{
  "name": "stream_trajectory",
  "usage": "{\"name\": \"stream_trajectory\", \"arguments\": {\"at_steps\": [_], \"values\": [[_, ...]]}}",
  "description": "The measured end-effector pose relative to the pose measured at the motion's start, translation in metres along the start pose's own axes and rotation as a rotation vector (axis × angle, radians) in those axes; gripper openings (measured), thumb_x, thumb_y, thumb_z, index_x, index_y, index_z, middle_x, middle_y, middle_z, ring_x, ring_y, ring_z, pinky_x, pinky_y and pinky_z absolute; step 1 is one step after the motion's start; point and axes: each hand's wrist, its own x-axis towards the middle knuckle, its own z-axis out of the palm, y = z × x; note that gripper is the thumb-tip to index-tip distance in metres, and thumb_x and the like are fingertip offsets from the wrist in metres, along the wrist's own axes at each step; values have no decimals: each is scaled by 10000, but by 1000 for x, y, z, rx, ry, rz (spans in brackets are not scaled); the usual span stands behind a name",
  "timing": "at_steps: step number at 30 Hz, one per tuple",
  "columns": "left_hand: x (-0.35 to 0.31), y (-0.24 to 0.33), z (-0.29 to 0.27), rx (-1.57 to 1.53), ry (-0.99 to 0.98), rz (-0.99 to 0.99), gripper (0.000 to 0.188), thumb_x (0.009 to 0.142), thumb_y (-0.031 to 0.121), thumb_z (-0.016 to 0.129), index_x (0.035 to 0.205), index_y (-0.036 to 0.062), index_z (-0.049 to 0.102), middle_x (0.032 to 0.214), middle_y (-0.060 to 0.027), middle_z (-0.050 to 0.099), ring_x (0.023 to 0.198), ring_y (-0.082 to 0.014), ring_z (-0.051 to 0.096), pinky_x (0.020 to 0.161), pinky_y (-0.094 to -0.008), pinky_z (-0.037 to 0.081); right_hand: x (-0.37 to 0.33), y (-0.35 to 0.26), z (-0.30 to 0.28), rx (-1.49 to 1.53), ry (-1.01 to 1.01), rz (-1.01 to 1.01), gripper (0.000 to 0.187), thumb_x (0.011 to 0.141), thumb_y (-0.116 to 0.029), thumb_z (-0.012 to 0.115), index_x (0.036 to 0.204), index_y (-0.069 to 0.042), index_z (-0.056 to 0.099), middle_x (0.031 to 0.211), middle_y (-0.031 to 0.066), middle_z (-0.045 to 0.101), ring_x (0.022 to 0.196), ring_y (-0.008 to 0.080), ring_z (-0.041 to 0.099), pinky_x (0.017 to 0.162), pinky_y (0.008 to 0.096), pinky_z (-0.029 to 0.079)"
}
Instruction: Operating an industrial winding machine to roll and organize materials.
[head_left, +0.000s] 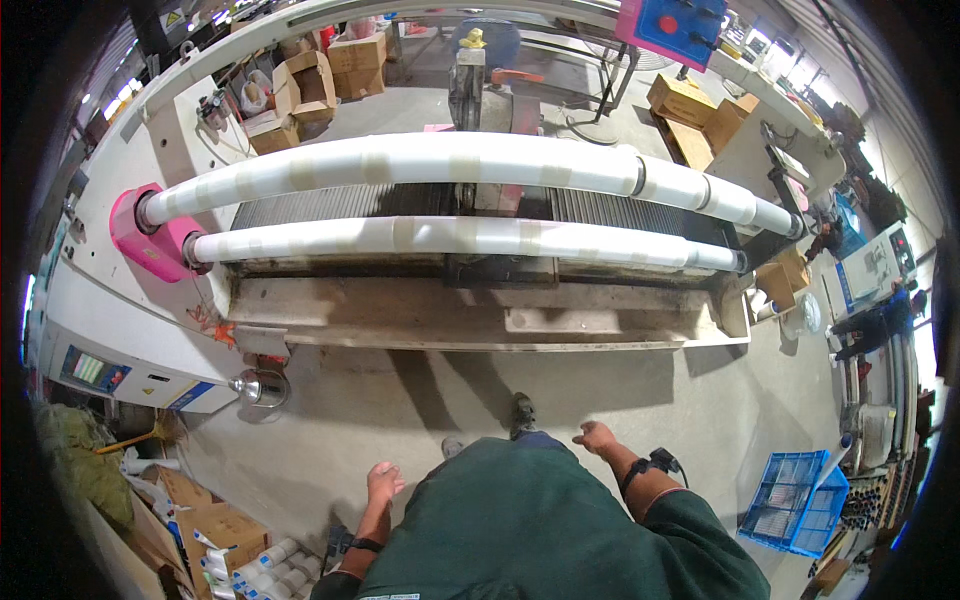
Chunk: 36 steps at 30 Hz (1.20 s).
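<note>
My left hand (383, 482) hangs low beside my body, its fingers loosely curled and apart, with nothing in it. On the other side, my right hand (595, 438) is held out over the floor, fingers apart and holding nothing. Ahead of both hands, and touched by neither, stands a wide machine carrying two long white rolls. The farther roll (415, 163) has tan bands along it and dark rings toward its right end. The nearer roll (350, 240) is thinner. Both meet a pink housing (150, 232) at the left.
A pale trough (420, 310) runs along the machine's front. A metal pot (264, 388) hangs near a white control cabinet (165, 350). Cartons (225, 525) with white rolls lie lower left. A blue crate (795, 500) stands at right. A person (880, 320) is at the far right.
</note>
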Motion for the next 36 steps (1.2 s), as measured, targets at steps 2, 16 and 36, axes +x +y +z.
{"name": "stream_trajectory", "arguments": {"at_steps": [2, 16, 36], "values": [[3, 1, -2, 10, -4, -9, 415, 816, 133, 587, 1175, -16, 444, 896, -117, 586, 666, -211, 602, 576, -316, 515, -11, 21, 17, 114, -13, 41, 589, 699, -292, 679, 1160, 43, 531, 1095, 193, 598, 1014, 292, 579, 891, 341, 438], [5, 5, -4, 11, -58, 35, 436, 808, 131, 582, 1193, -18, 441, 906, -118, 579, 675, -219, 601, 578, -328, 515, -6, -33, 11, 112, -100, -207, 561, 724, -323, 632, 1160, 17, 535, 1088, 182, 603, 1004, 294, 583, 881, 342, 445], [14, 13, -1, 7, -71, 21, 417, 810, 144, 587, 1171, -21, 459, 914, -114, 580, 684, -218, 600, 586, -328, 511, -12, -21, 13, 239, -65, -67, 539, 714, -236, 655, 1125, 90, 532, 1074, 209, 600, 966, 264, 597, 863, 309, 448]]}}
